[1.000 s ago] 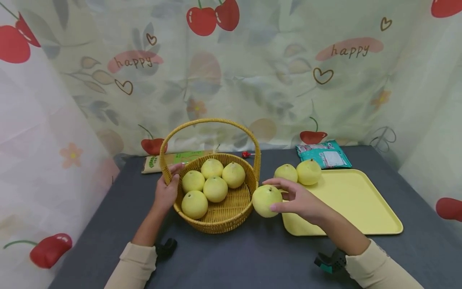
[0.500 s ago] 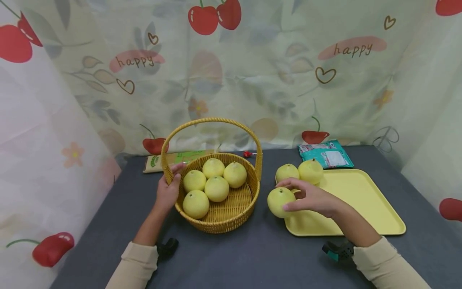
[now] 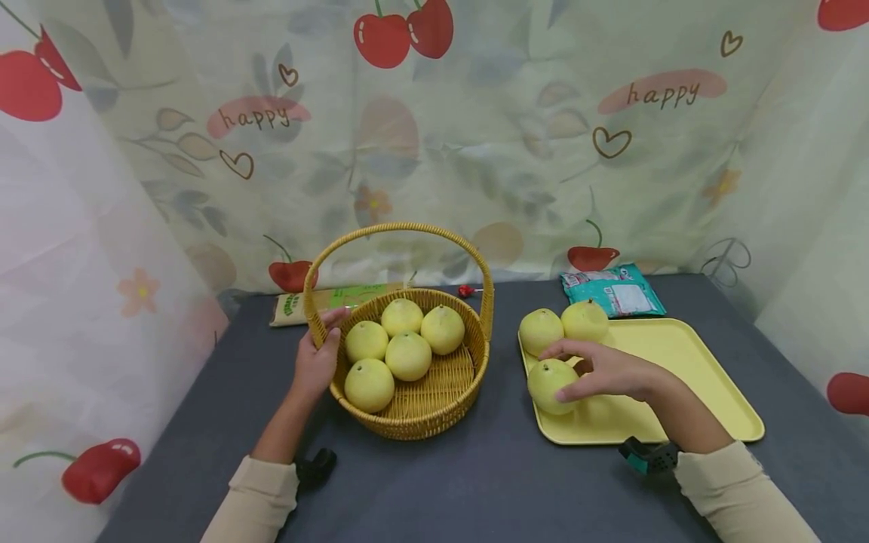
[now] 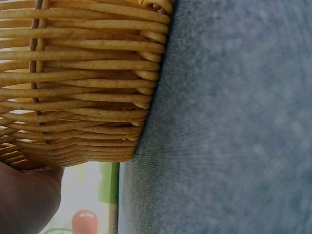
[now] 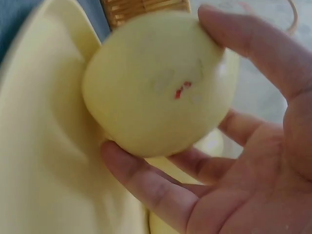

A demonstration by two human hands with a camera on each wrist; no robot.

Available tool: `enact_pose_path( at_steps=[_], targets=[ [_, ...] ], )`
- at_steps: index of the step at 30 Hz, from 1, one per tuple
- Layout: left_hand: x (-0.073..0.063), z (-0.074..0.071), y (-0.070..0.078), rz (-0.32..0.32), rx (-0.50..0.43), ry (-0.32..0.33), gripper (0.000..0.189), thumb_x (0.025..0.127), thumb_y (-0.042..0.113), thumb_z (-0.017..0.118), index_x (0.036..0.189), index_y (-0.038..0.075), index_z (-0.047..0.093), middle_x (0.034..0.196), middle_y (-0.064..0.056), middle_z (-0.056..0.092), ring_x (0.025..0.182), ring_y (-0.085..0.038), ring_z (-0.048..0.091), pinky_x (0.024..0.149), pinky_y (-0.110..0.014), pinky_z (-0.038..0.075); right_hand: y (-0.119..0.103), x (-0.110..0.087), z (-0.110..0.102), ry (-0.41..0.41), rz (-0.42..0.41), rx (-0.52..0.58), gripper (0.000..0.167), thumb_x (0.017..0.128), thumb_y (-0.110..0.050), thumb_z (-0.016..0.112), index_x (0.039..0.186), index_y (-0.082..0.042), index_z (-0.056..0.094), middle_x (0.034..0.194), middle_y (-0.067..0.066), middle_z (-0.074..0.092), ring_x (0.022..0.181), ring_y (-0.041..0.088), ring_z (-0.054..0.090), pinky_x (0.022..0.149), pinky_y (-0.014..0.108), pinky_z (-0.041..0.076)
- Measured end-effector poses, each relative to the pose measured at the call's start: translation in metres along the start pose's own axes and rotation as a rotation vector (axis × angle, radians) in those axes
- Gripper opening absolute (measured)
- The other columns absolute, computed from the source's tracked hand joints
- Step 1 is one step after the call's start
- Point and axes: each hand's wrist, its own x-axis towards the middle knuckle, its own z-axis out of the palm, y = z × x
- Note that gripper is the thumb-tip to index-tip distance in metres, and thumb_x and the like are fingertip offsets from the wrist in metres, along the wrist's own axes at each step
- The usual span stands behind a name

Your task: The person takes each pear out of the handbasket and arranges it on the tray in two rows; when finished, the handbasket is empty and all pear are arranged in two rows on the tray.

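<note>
A wicker basket [image 3: 434,407] with an arched handle stands on the table, several round pale-yellow pears [image 3: 407,356] inside it. My left hand [image 3: 317,362] grips its left side at the foot of the handle; in the left wrist view the weave [image 4: 87,73] fills the upper left. Over the left edge of the yellow tray [image 3: 652,418], my right hand [image 3: 604,371] holds one pear [image 3: 551,386] between thumb and fingers. Close up, this pear [image 5: 156,87] bears small red marks and hangs close beside the tray surface. Two more pears [image 3: 585,321] sit at the tray's back left corner.
Behind the tray lies a teal packet [image 3: 611,290]. A long tan and green package [image 3: 292,308] lies behind the basket, and a small red-headed item [image 3: 465,290] is at the back. A patterned curtain [image 3: 434,151] closes off the back and sides.
My right hand has carried the pear rightward, from beside the basket's right rim to over the tray's left part. The left hand and the basket stay in place.
</note>
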Motion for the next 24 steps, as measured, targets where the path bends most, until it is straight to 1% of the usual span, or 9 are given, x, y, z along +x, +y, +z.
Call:
enact_pose_path(
  at_steps=[2, 5, 9, 11, 16, 20, 24],
  targets=[
    [0.000, 0.000, 0.000, -0.002, -0.002, -0.001, 0.035, 0.106, -0.002, 0.043, 0.139, -0.008, 0.052, 0.139, -0.026, 0.054, 0.136, -0.031, 0.046, 0.112, -0.034, 0.029, 0.001, -0.003, -0.004, -0.023, 0.005, -0.014, 0.052, 0.086, -0.021, 0.080, 0.133, -0.010, 0.059, 0.129, 0.010, 0.056, 0.117, 0.033, 0.051, 0.093, 0.049, 0.042],
    [-0.001, 0.000, 0.001, -0.001, -0.008, -0.004, 0.035, 0.106, -0.003, 0.042, 0.139, -0.008, 0.051, 0.140, -0.027, 0.053, 0.136, -0.031, 0.046, 0.113, -0.037, 0.028, 0.002, -0.007, -0.011, -0.041, 0.009, -0.043, 0.052, 0.087, -0.022, 0.079, 0.134, -0.012, 0.059, 0.130, 0.009, 0.056, 0.119, 0.033, 0.050, 0.093, 0.050, 0.042],
    [-0.001, 0.001, 0.001, -0.002, -0.007, -0.005, 0.035, 0.106, -0.002, 0.042, 0.139, -0.008, 0.051, 0.140, -0.027, 0.053, 0.135, -0.031, 0.046, 0.113, -0.039, 0.028, 0.005, -0.014, -0.020, -0.040, 0.020, -0.070, 0.054, 0.087, -0.023, 0.079, 0.136, -0.011, 0.059, 0.131, 0.009, 0.055, 0.122, 0.031, 0.048, 0.095, 0.049, 0.042],
    [-0.001, 0.001, 0.001, -0.005, -0.005, -0.005, 0.035, 0.106, -0.002, 0.042, 0.139, -0.008, 0.052, 0.140, -0.027, 0.053, 0.135, -0.031, 0.046, 0.113, -0.039, 0.028, 0.006, -0.019, -0.024, -0.039, 0.028, -0.078, 0.055, 0.087, -0.022, 0.079, 0.137, -0.009, 0.058, 0.132, 0.009, 0.055, 0.122, 0.031, 0.048, 0.095, 0.048, 0.043],
    [-0.001, 0.001, 0.001, -0.011, -0.005, -0.010, 0.035, 0.106, -0.001, 0.042, 0.139, -0.007, 0.052, 0.140, -0.026, 0.053, 0.136, -0.030, 0.046, 0.113, -0.040, 0.027, 0.010, -0.029, -0.035, -0.044, 0.058, -0.089, 0.057, 0.088, -0.022, 0.078, 0.138, -0.007, 0.056, 0.133, 0.010, 0.055, 0.120, 0.032, 0.050, 0.091, 0.039, 0.048],
    [-0.001, 0.001, 0.001, -0.010, -0.007, -0.009, 0.035, 0.106, -0.001, 0.042, 0.139, -0.008, 0.052, 0.140, -0.026, 0.053, 0.136, -0.030, 0.045, 0.113, -0.040, 0.027, 0.015, -0.036, -0.045, -0.019, 0.063, -0.097, 0.057, 0.089, -0.021, 0.077, 0.139, -0.005, 0.054, 0.133, 0.013, 0.053, 0.119, 0.032, 0.051, 0.089, 0.035, 0.050],
    [-0.001, 0.001, 0.001, -0.008, -0.014, -0.010, 0.035, 0.106, -0.002, 0.042, 0.139, -0.009, 0.051, 0.140, -0.027, 0.052, 0.136, -0.031, 0.045, 0.113, -0.039, 0.027, 0.017, -0.047, -0.055, 0.022, 0.062, -0.109, 0.057, 0.090, -0.019, 0.076, 0.140, -0.005, 0.054, 0.133, 0.015, 0.051, 0.116, 0.024, 0.055, 0.087, 0.034, 0.052]
  ],
)
